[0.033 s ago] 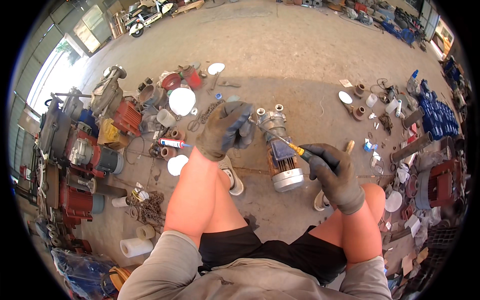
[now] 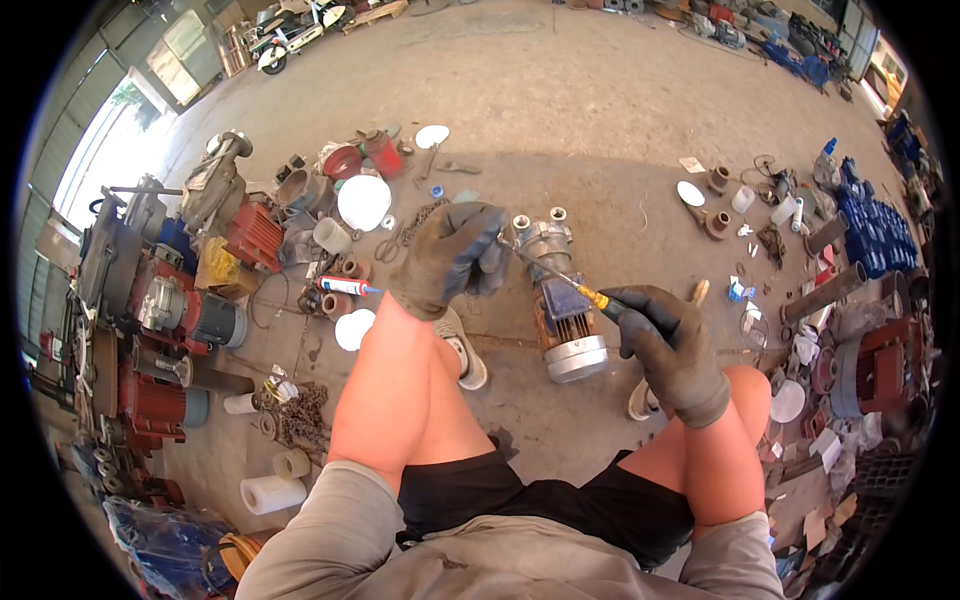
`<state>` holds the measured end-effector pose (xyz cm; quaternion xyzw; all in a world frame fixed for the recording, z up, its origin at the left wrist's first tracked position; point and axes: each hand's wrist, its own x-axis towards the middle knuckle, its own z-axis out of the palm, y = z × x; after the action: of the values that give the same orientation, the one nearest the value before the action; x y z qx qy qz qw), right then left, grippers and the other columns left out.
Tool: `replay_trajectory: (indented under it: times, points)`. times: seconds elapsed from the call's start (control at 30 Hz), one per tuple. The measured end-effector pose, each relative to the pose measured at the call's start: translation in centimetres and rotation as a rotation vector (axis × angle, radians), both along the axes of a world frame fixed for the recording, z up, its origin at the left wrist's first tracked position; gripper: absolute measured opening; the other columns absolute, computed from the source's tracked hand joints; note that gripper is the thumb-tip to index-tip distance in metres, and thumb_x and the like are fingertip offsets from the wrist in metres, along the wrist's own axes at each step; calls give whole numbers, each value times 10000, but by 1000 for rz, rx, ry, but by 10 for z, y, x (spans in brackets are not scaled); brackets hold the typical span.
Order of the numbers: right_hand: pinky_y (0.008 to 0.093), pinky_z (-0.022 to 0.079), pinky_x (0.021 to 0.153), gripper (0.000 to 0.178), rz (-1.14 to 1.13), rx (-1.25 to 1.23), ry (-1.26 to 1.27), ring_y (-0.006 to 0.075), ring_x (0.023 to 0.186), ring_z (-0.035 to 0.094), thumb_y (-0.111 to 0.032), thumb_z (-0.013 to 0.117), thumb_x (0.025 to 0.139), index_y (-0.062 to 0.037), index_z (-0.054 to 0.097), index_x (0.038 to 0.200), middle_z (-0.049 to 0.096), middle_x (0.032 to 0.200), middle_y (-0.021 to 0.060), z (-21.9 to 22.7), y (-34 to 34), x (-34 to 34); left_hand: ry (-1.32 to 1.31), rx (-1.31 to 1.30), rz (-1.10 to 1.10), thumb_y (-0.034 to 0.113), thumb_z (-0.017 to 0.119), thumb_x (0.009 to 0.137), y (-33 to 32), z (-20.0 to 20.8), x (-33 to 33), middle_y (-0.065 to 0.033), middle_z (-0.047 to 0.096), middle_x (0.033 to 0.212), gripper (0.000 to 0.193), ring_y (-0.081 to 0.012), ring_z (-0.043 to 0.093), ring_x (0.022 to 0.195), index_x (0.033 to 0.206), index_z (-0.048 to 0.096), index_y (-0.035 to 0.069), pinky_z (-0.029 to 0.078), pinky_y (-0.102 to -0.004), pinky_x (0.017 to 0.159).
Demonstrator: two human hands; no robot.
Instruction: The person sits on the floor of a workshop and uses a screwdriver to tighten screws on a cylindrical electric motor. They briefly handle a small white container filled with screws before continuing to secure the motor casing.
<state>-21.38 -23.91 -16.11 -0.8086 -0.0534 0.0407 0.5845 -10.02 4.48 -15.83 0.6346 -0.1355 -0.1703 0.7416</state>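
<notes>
In my gloved right hand [image 2: 675, 350] is a screwdriver [image 2: 592, 297] with a yellow and green handle. Its thin shaft slants up and left toward my left hand [image 2: 455, 260]. That hand, gloved too, is closed, fingertips pinched around a small metal piece [image 2: 507, 240] that meets the screwdriver's tip; its kind is too small to make out. Beneath the screwdriver, on the floor between my feet, lies an electric motor [image 2: 572, 335] with a blue top, a silver end cap and a metal pump head [image 2: 543, 243] at its far end.
Motors [image 2: 205, 318] and pump parts crowd the left side. Closer in are a sealant tube [image 2: 345, 286], a white disc [image 2: 364, 203], a red can [image 2: 382, 152] and a chain heap [image 2: 300, 415]. Rightward stand pipe fittings [image 2: 717, 226], blue castings [image 2: 875, 220] and a red motor [image 2: 880, 368].
</notes>
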Motion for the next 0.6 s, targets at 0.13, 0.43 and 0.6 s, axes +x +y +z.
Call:
replay_trajectory:
  times: [0.13, 0.43, 0.6]
  points:
    - [283, 514, 673, 290, 9, 129, 74, 89, 718, 616, -206, 660, 1028, -32, 741, 1246, 710, 871, 36, -2, -2, -1, -70, 22, -98, 374, 637, 1043, 8, 0, 3, -84, 594, 714, 434, -168, 567, 598, 772, 590, 39, 423, -301, 528]
    - [235, 443, 637, 322, 57, 471, 327, 55, 739, 541, -204, 664, 1049, 22, 706, 1275, 643, 883, -17, -1, -12, 2, -128, 32, -249, 396, 689, 1014, 16, -8, 8, -112, 642, 820, 428, -168, 605, 683, 861, 630, 1, 468, -307, 595]
    - [228, 448, 649, 317, 57, 386, 290, 44, 766, 552, -169, 652, 1044, 22, 706, 1290, 673, 929, -15, 2, -12, 1, -159, 179, -244, 300, 684, 1037, 19, -10, 13, -91, 686, 831, 328, -158, 630, 709, 924, 669, -7, 481, -303, 606]
